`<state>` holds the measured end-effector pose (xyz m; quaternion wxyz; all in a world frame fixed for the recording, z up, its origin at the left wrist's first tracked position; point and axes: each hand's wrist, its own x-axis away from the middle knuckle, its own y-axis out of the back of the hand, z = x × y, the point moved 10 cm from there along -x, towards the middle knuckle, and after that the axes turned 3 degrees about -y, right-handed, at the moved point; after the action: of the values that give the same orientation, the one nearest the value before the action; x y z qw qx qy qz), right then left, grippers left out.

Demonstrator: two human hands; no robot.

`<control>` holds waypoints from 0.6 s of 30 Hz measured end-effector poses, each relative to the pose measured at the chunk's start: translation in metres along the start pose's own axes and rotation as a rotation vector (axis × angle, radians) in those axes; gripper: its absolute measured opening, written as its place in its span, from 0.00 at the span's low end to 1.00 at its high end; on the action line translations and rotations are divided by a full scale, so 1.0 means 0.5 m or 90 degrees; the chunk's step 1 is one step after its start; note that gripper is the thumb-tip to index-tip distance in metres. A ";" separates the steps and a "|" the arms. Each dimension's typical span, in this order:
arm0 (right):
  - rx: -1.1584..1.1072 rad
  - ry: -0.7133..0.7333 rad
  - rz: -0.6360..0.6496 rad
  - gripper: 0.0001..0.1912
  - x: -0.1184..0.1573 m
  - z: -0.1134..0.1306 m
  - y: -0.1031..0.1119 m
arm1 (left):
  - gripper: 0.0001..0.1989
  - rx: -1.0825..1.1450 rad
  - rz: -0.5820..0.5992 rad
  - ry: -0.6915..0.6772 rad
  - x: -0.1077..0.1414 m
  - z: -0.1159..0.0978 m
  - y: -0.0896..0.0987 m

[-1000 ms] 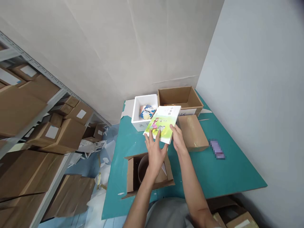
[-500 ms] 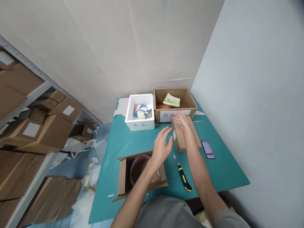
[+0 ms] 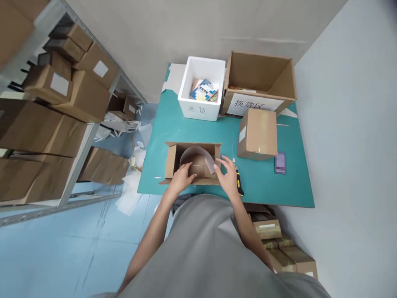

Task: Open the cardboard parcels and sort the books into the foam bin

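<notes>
An opened cardboard box (image 3: 170,161) lies near the table's front edge with its flaps spread. Inside it a curled strip of paper or card (image 3: 198,151) stands in an arc. My left hand (image 3: 182,179) is over the box's front left side, thumb apart from the fingers, with nothing visible in its grasp. At the front right corner is my right hand (image 3: 228,177), fingers spread close to the strip's end; whether they touch it I cannot tell. A black and yellow utility knife (image 3: 239,186) lies just right of that hand, partly hidden.
A taped carton (image 3: 260,134) stands on the green table (image 3: 201,130), beside a phone (image 3: 280,162). Behind are a white foam box (image 3: 198,109) holding books (image 3: 204,90) and a larger labelled carton (image 3: 262,70). Shelves of cartons (image 3: 87,95) stand left; more cartons (image 3: 268,229) are below the table.
Both hands have drawn back to the opened box, the right one from the taped carton. The view has tilted downward. The green booklet no longer shows in the large carton.
</notes>
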<state>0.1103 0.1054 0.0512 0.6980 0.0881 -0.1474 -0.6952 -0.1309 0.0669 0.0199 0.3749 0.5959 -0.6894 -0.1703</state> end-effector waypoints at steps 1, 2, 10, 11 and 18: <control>0.054 0.024 0.022 0.19 0.011 0.008 -0.017 | 0.34 -0.035 0.018 0.010 0.002 -0.004 -0.006; 0.101 0.040 0.041 0.18 0.019 0.011 -0.032 | 0.37 -0.064 0.028 0.024 0.002 -0.006 -0.010; 0.235 0.101 0.070 0.25 0.043 -0.013 -0.076 | 0.25 -0.211 0.065 0.158 -0.054 0.020 0.009; 0.250 0.108 0.069 0.25 0.043 -0.012 -0.077 | 0.22 -0.202 0.056 0.138 -0.060 0.011 0.010; 0.258 0.116 0.032 0.28 0.047 -0.007 -0.057 | 0.19 0.366 -0.080 -0.036 -0.046 0.041 0.115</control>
<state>0.0845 0.0812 0.0408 0.6937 0.2854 -0.2225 -0.6228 -0.1855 0.0979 0.0382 0.1601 0.7143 -0.6813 -0.0079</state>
